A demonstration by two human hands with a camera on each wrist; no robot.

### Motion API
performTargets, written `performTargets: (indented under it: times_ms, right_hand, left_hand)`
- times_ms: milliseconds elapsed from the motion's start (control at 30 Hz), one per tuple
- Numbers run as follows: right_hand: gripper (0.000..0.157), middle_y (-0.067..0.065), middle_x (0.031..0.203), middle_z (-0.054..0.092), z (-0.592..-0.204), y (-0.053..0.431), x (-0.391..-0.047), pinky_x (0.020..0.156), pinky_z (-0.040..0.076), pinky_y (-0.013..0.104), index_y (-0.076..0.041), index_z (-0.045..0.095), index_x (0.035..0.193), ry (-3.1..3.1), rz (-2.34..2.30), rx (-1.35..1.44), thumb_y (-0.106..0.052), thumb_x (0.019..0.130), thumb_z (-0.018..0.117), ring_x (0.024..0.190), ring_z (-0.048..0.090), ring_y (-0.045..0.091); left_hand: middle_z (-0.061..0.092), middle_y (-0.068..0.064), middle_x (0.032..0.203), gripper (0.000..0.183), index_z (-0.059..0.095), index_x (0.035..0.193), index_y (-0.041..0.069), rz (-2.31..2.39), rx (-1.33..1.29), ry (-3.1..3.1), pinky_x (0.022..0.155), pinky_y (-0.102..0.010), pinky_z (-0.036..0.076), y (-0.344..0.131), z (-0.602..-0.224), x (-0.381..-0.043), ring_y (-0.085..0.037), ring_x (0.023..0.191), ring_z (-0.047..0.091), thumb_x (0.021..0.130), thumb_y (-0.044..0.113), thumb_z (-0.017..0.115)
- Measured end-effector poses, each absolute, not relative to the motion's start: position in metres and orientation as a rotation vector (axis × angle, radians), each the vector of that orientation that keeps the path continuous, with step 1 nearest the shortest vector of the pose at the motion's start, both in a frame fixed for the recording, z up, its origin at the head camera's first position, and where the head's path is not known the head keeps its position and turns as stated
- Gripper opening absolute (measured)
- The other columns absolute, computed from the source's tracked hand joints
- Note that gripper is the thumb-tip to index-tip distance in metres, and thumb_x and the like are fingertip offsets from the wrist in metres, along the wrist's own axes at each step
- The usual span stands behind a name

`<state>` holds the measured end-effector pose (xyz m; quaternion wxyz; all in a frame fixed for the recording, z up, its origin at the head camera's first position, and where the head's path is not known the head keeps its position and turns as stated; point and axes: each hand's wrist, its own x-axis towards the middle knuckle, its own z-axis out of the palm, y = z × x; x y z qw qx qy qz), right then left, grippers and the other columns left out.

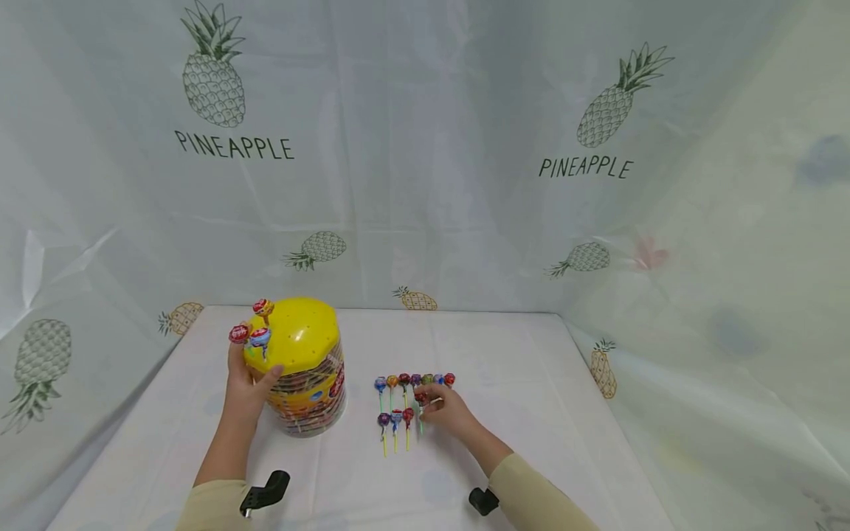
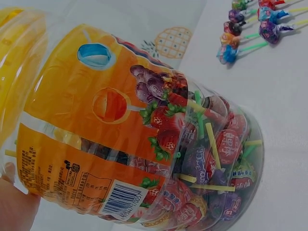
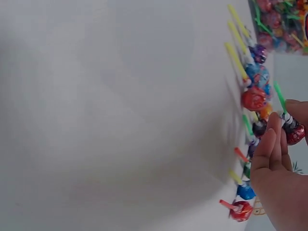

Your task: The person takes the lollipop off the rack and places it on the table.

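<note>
A clear plastic jar with a yellow lid stands on the left, full of wrapped lollipops. My left hand grips it near the top, thumb at the lid's edge, the other fingers mostly hidden behind. Three lollipops stick up at the lid's left side, one of them blue. Between thumb and fingers, my right hand pinches a dark red lollipop with a green stick. It is beside a short front row of three lollipops, whose nearest is red.
Behind the front row lies a longer row of several lollipops, with a red one at its right end. A white cloth covers the table. A pineapple-print curtain hangs along the back and sides.
</note>
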<state>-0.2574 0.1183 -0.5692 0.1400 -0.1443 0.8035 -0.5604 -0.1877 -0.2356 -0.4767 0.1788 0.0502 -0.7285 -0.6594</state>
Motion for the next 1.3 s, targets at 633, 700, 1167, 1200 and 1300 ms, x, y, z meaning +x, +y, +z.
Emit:
performTargets:
  times_ms: [633,700,1167,1200,1300]
  right_hand:
    - [0.043,-0.001,0.093,0.058,-0.585,0.116,-0.243,0.061,0.045,0.03,-0.013,0.069,0.116,2.58,-1.239,-0.436,0.004,0.077,0.077,0.078,0.05,0.017]
    - [0.043,-0.001,0.093,0.058,-0.585,0.115,-0.242,0.062,0.045,0.029,-0.012,0.069,0.116,2.59,-1.23,-0.446,0.004,0.077,0.077,0.078,0.049,0.017]
    - [0.043,0.002,0.091,0.056,-0.588,0.113,-0.24,0.06,0.045,0.028,-0.009,0.07,0.117,2.594,-1.223,-0.445,0.004,0.077,0.076,0.076,0.049,0.018]
    - [0.043,0.003,0.091,0.056,-0.588,0.113,-0.24,0.059,0.046,0.029,-0.009,0.07,0.117,2.591,-1.229,-0.444,0.004,0.077,0.077,0.076,0.049,0.018]
    - [0.046,0.001,0.09,0.057,-0.588,0.113,-0.241,0.059,0.045,0.027,-0.01,0.069,0.121,2.59,-1.221,-0.436,0.001,0.077,0.078,0.075,0.049,0.016]
  left_hand:
    - [0.018,-0.004,0.155,0.084,0.007,0.152,0.04,-1.846,0.156,-2.063,0.116,-0.055,0.006,-0.236,-0.477,-0.187,-0.022,0.148,0.005,0.095,0.023,0.065]
    - [0.017,-0.004,0.155,0.084,0.007,0.152,0.04,-1.844,0.152,-2.067,0.116,-0.055,0.006,-0.236,-0.477,-0.187,-0.022,0.148,0.004,0.095,0.024,0.065]
    - [0.015,-0.002,0.156,0.085,0.005,0.153,0.038,-1.863,0.16,-2.065,0.117,-0.05,0.003,-0.235,-0.475,-0.188,-0.02,0.148,0.001,0.094,0.023,0.066]
    - [0.015,-0.003,0.156,0.085,0.005,0.153,0.037,-1.863,0.153,-2.064,0.117,-0.05,0.003,-0.235,-0.476,-0.188,-0.02,0.148,0.001,0.095,0.023,0.065]
    - [0.015,-0.002,0.156,0.085,0.005,0.153,0.036,-1.867,0.154,-2.063,0.118,-0.049,0.002,-0.235,-0.476,-0.189,-0.019,0.148,0.001,0.095,0.022,0.065]
